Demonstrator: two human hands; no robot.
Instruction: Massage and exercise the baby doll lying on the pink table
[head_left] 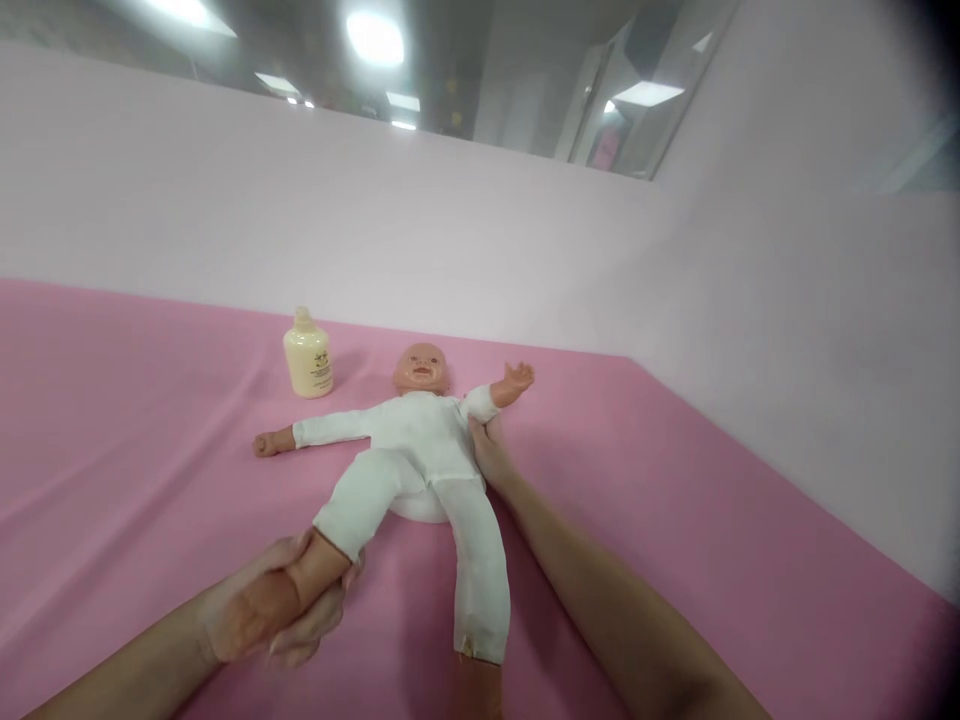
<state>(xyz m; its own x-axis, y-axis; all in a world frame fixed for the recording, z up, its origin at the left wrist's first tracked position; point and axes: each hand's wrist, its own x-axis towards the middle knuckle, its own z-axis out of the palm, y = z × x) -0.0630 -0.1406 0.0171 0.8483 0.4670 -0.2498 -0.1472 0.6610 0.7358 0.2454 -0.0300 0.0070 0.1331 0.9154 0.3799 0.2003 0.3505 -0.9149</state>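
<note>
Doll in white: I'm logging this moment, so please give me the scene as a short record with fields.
Doll: face up, arms spread, white clothing
Left hand: around one of the doll's lower legs
Right hand: against the doll's side; fingers partly hidden
Bottle: pale yellow, upright, near the doll's head, not touching it
Surface: pink

The left hand [309,622] is curling its fingers [324,606] into a grip, the thumb [287,552] lying opposite; the left forearm [142,650] is slanting in behind it; the right hand [492,458] is reaching farther forward, its fingers mostly hidden; the right forearm [592,575] is stretching out long behind that hand.
</note>
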